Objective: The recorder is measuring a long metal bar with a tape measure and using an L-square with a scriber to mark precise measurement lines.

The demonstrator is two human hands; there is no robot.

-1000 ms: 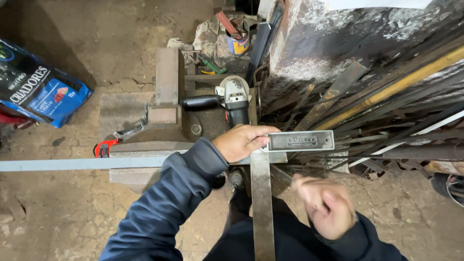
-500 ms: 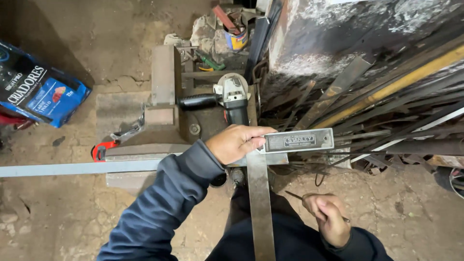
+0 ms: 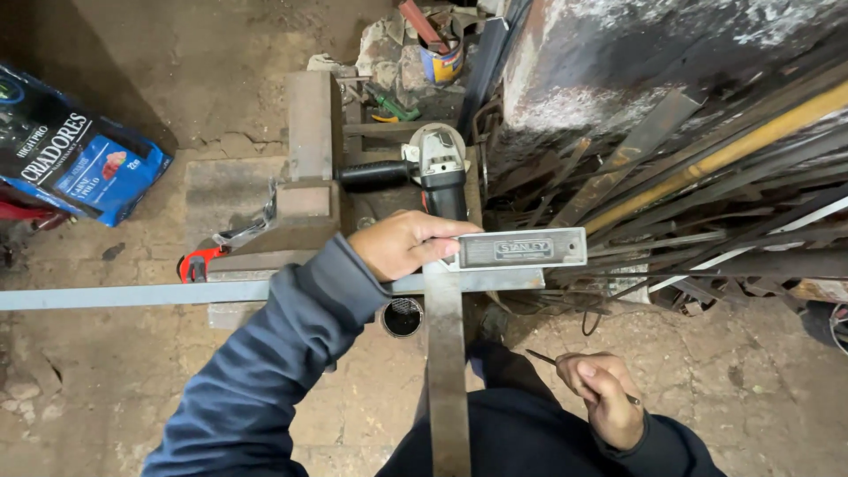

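Note:
My left hand (image 3: 402,243) is shut on a metal try square, gripping the inner end of its grey stock (image 3: 521,249). The stock lies along the far edge of a long grey metal bar (image 3: 115,294) that runs left to right. The square's blade (image 3: 446,371) crosses the bar and points toward me. My right hand (image 3: 605,393) hangs lower right, near my lap, pinching a thin dark scriber (image 3: 543,358) with its tip pointing up-left, apart from the bar and blade.
An angle grinder (image 3: 433,172) lies just beyond the bar beside a heavy steel block (image 3: 309,124). A red-handled clamp (image 3: 199,261) sits at the bar's left. Scrap metal strips and rods (image 3: 689,194) pile up at right. A blue bag (image 3: 75,163) lies far left, a tin (image 3: 442,62) at top.
My right hand has dropped from beside the blade toward my lap, and the scriber now shows in it. The left hand and square have stayed on the bar.

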